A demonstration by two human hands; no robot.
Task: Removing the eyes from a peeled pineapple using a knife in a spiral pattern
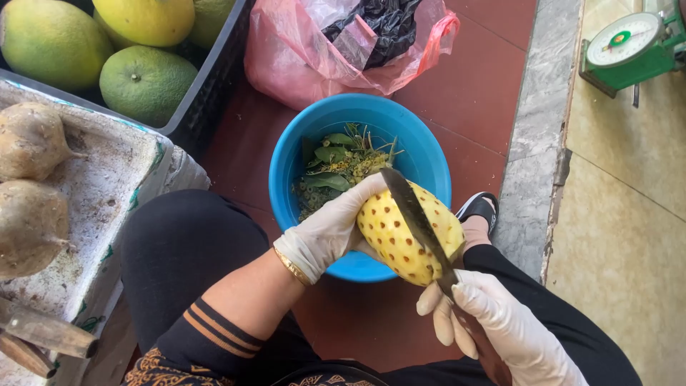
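Note:
My left hand point(336, 225), in a white glove, grips a peeled yellow pineapple point(400, 232) dotted with brown eyes, held over a blue bowl point(293, 154). My right hand point(493, 322), also gloved, holds a long dark knife point(414, 214) whose blade lies diagonally across the pineapple's upper side. The bowl on the red floor holds green leaves and peel scraps point(339, 164). A gold bangle sits at my left wrist.
A black crate of large green and yellow citrus fruits point(146, 82) stands at the upper left. A white foam box point(107, 186) with brown round roots is at the left. A pink plastic bag point(343, 43) lies behind the bowl. A green weighing scale point(629, 50) sits at the upper right.

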